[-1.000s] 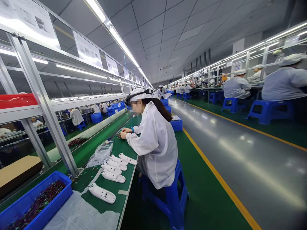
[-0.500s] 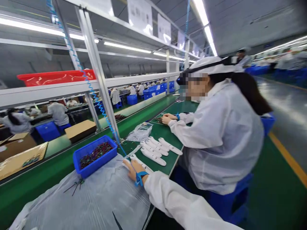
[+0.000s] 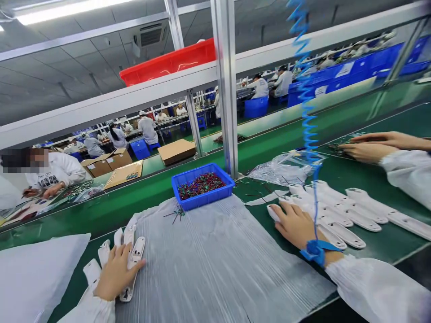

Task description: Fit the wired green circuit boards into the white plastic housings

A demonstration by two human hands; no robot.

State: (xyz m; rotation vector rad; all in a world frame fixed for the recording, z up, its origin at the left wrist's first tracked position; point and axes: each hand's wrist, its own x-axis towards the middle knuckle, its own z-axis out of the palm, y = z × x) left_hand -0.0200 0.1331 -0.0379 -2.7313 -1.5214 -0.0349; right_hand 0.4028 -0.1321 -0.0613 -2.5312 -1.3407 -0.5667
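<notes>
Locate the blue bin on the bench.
In the head view, the blue bin sits near centre, at the far edge of the sheet, its right end by the metal post.

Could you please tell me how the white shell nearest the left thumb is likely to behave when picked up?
The white shell is probably stiff, since its outline looks clean and moulded. It may be light for its size, as its face has dark openings. Its smooth-looking surface could be a little slippery.
</notes>
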